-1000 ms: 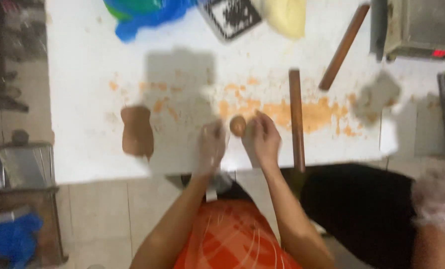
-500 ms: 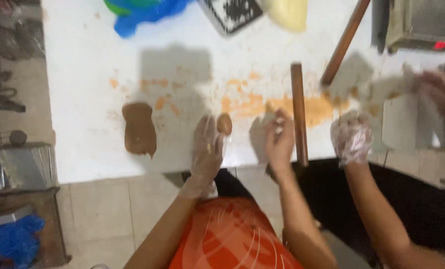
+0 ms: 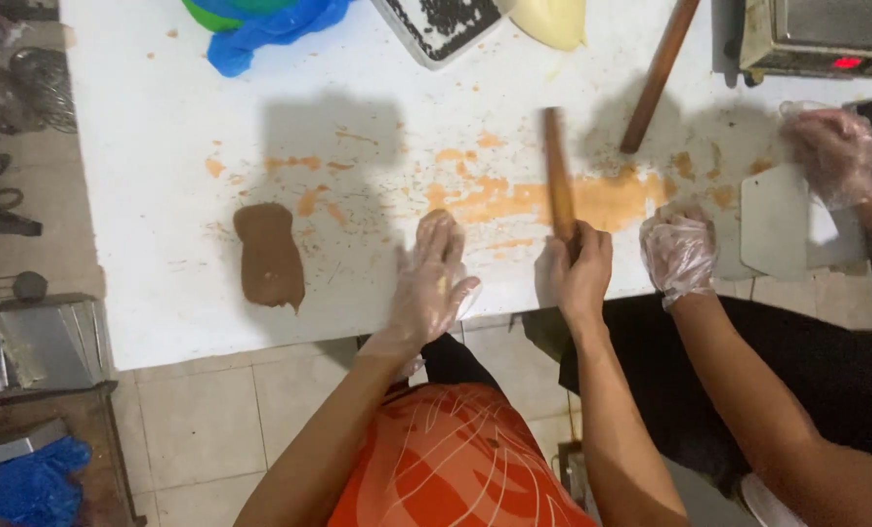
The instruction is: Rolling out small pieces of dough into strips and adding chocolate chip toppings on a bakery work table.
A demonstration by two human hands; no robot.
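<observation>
My left hand [image 3: 432,281], in a thin clear glove, lies palm down on the white table [image 3: 163,224] near its front edge, fingers stretched out. Whatever is under the palm stays hidden. My right hand [image 3: 577,271] is closed around the near end of a wooden rolling pin [image 3: 557,168], which points away from me across an orange smear [image 3: 514,200]. A flat brown dough slab [image 3: 268,256] rests to the left of my left hand, apart from it.
Another person's gloved hands work on the right: one [image 3: 680,252] at the table edge, one [image 3: 831,146] by a white board [image 3: 776,222]. Farther back lie a second wooden stick [image 3: 659,73], a blue bag [image 3: 270,24], a tray of dark bits [image 3: 441,21] and a metal appliance [image 3: 827,34].
My right hand has taken hold of the rolling pin. My left hand has come down flat, and the small brown ball at its fingers is gone from sight. The other person's hands have shifted.
</observation>
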